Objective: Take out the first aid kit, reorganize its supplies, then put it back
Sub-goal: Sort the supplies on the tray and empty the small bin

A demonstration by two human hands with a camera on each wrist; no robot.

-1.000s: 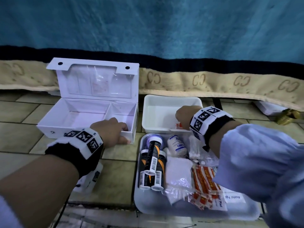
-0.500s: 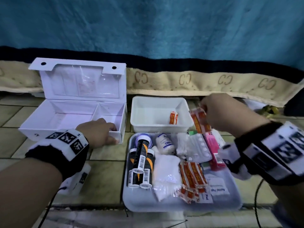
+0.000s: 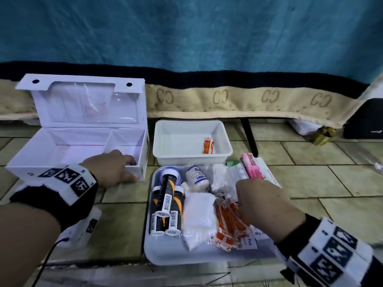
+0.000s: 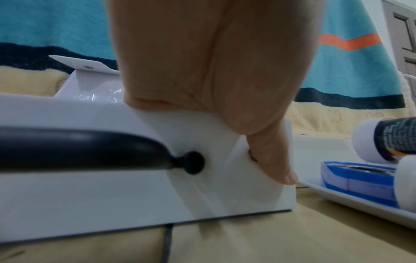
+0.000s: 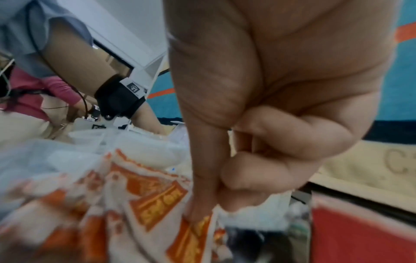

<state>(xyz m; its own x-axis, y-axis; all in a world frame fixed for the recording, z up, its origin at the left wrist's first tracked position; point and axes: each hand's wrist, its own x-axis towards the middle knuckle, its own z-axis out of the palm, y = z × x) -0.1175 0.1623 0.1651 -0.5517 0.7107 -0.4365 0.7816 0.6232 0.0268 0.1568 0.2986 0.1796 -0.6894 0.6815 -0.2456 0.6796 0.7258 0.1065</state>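
Note:
The white first aid kit box [image 3: 68, 151] stands open and empty on the left. My left hand [image 3: 126, 169] grips its front wall near the right corner, with the thumb [image 4: 272, 160] on the outside of the box [image 4: 112, 195]. My right hand [image 3: 240, 206] is down on the white tray [image 3: 165, 253] and pinches one of the orange plaster packets [image 3: 228, 226]. In the right wrist view the thumb and curled fingers of that hand [image 5: 202, 210] close on a packet [image 5: 146, 195]. One orange packet [image 3: 208, 145] lies in the small white bin [image 3: 192, 161].
The tray also holds black-orange tubes [image 3: 165, 204], a crepe bandage roll [image 3: 195, 179], a gauze bag [image 3: 199, 218], cotton swabs [image 3: 218, 179] and a pink box [image 3: 250, 165]. A blue blanket with a beige border [image 3: 228, 100] hangs behind. Tiled floor [image 3: 310, 183] lies to the right.
My right hand left the small bin, where one packet now lies. It rose to the right with orange packets, then came down onto the plaster pile in the tray. The left hand stayed on the box.

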